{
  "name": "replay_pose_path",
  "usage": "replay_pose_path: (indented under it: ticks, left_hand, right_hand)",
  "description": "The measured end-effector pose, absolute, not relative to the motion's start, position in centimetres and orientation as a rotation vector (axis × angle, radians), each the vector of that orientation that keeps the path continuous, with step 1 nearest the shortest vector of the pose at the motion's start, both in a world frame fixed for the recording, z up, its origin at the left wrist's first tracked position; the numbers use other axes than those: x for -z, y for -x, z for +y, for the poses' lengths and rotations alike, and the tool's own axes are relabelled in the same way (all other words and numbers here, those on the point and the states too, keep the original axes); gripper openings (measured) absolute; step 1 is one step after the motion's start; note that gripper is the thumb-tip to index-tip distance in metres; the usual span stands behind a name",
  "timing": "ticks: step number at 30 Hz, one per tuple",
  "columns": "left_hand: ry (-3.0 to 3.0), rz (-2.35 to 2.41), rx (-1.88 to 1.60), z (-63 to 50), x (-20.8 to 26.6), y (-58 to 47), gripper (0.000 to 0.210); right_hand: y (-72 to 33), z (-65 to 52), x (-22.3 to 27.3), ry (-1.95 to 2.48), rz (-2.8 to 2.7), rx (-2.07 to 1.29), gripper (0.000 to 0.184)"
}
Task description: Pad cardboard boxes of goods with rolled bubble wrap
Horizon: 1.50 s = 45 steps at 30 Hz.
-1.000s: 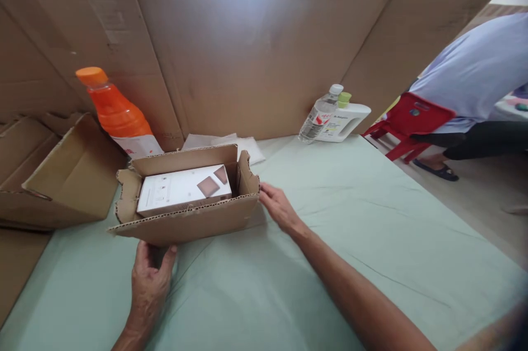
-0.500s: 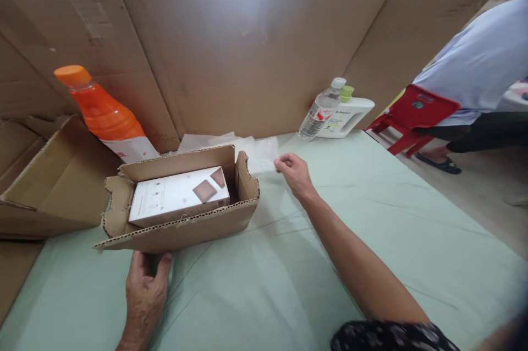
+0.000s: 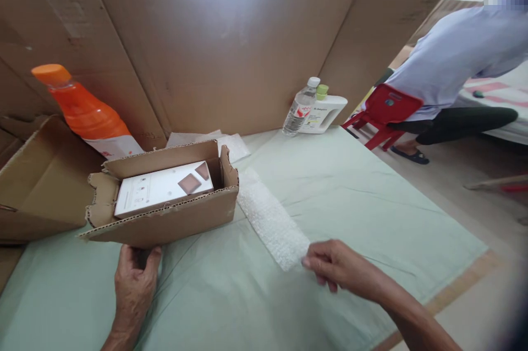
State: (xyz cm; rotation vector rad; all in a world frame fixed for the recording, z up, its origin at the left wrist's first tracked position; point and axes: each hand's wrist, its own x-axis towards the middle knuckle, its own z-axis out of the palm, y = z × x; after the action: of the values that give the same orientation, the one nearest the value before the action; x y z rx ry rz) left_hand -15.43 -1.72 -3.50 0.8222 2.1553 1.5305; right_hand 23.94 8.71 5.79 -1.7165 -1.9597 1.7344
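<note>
A strip of bubble wrap (image 3: pixel 274 224) stretches across the cloth to the right of the open cardboard box. Its near corner is pinched between the thumb and fingers of my right hand (image 3: pixel 334 266). Inside the cardboard box (image 3: pixel 198 213), whose flaps stand up, lies a white product box (image 3: pixel 159 191) with brown squares printed on it. My left hand (image 3: pixel 136 279) rests at the lower front side of the cardboard box, thumb and fingers apart; the fingertips are partly hidden by the box. More bubble wrap sheets (image 3: pixel 237 147) lie flat behind it.
An orange bottle (image 3: pixel 88 114) leans at the back left beside another open carton (image 3: pixel 49 186). A clear water bottle (image 3: pixel 299 109) and a white jug (image 3: pixel 330 114) stand at the back right. Tall cardboard panels (image 3: pixel 223 54) border the table. A person (image 3: pixel 449 59) sits on a red chair (image 3: pixel 391 109).
My right hand has drawn a bubble wrap strip from behind the box toward the near right. My left hand has stayed at the box front. The view has turned slightly right.
</note>
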Motion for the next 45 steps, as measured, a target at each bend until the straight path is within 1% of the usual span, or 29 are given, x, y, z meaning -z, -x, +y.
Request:
replay_pose_path:
  ticks: [2, 5, 6, 8, 9, 10, 11, 12, 15, 17, 20, 23, 27, 29, 31, 33, 35, 37, 39, 41, 43, 45]
  left_hand:
    - [-0.831, 2.167, -1.535, -1.7, 3.6, 15.5, 0.045]
    - [-0.833, 2.199, -1.502, -1.8, 3.7, 15.7, 0.045]
    - [-0.821, 2.205, -1.491, -1.8, 3.7, 15.7, 0.045]
    - [-0.792, 2.187, -1.504, -1.8, 3.7, 15.6, 0.044]
    - [-0.777, 2.173, -1.525, -1.7, 3.7, 15.6, 0.044]
    - [-0.769, 2.159, -1.54, -1.7, 3.6, 15.5, 0.044]
    - [-0.764, 2.153, -1.549, -1.6, 3.5, 15.4, 0.043]
    - [-0.762, 2.152, -1.553, -1.6, 3.5, 15.3, 0.043]
    - [-0.756, 2.165, -1.543, -1.5, 3.2, 15.1, 0.043]
    - [-0.749, 2.172, -1.543, -1.5, 3.2, 15.1, 0.043]
    - [-0.744, 2.159, -1.55, -1.6, 3.4, 15.3, 0.043]
    - [-0.746, 2.153, -1.543, -1.6, 3.6, 15.4, 0.043]
    - [-0.77, 2.175, -1.519, -1.5, 3.0, 15.3, 0.041]
    - [-0.775, 2.156, -1.529, -1.4, 2.7, 15.2, 0.042]
    - [-0.768, 2.146, -1.539, -1.4, 2.5, 15.1, 0.043]
    - [-0.765, 2.153, -1.545, -1.4, 2.4, 15.1, 0.043]
    - [-0.767, 2.142, -1.563, -1.4, 2.4, 15.2, 0.043]
    - [-0.772, 2.113, -1.59, -1.4, 2.3, 15.2, 0.042]
    - [-0.779, 2.084, -1.606, -1.3, 1.9, 15.2, 0.04]
    - [-0.782, 2.048, -1.608, -1.3, 1.4, 15.2, 0.039]
    - [-0.775, 1.999, -1.619, -1.3, 0.7, 15.1, 0.041]
    - [-0.767, 1.966, -1.627, -1.4, 0.3, 15.0, 0.043]
  right_hand:
    - [-22.7, 11.4, -7.0, 1.606, -2.105, -1.38, 0.036]
    - [-18.7, 17.1, -6.7, 1.473, -2.222, -0.803, 0.02]
    - [-16.9, 19.1, -6.1, 1.443, -2.235, -0.666, 0.019]
    - [-13.3, 22.8, -4.6, 1.387, -2.228, -0.589, 0.039]
    - [-11.6, 24.5, -3.8, 1.363, -2.213, -0.591, 0.05]
    - [-10.1, 26.0, -3.1, 1.344, -2.19, -0.612, 0.055]
    - [-8.8, 27.3, -2.4, 1.332, -2.158, -0.632, 0.055]
    - [-7.8, 28.4, -1.9, 1.328, -2.114, -0.656, 0.049]
    - [-6.8, 30.9, -0.8, 1.362, -1.897, -0.732, 0.024]
    - [-7.5, 31.6, -0.7, 1.398, -1.689, -0.779, 0.019]
    - [-10.2, 30.9, -1.3, 1.4, -1.365, -0.867, 0.019]
    - [-13.9, 27.2, -2.4, 1.332, -1.128, -0.955, 0.023]
    - [-18.7, 18.1, -3.1, 1.274, -0.922, -1.054, 0.032]
    - [-20.4, 12.7, -3.0, 1.296, -0.76, -1.211, 0.033]
    - [-21.5, 7.3, -2.9, 1.371, -0.673, -1.438, 0.034]
    - [-21.8, 3.1, -3.1, 1.428, -0.734, -1.716, 0.033]
    - [-21.3, 0.8, -3.8, 1.4, -0.928, -1.876, 0.033]
    - [-19.9, 0.8, -4.5, 1.331, -1.166, -1.801, 0.03]
    - [-17.8, 2.7, -5.0, 1.26, -1.367, -1.617, 0.028]
    - [-15.1, 5.3, -5.0, 1.192, -1.526, -1.501, 0.037]
    - [-12.4, 7.6, -4.6, 1.117, -1.651, -1.466, 0.051]
    - [-10.2, 9.1, -3.9, 1.05, -1.726, -1.452, 0.059]
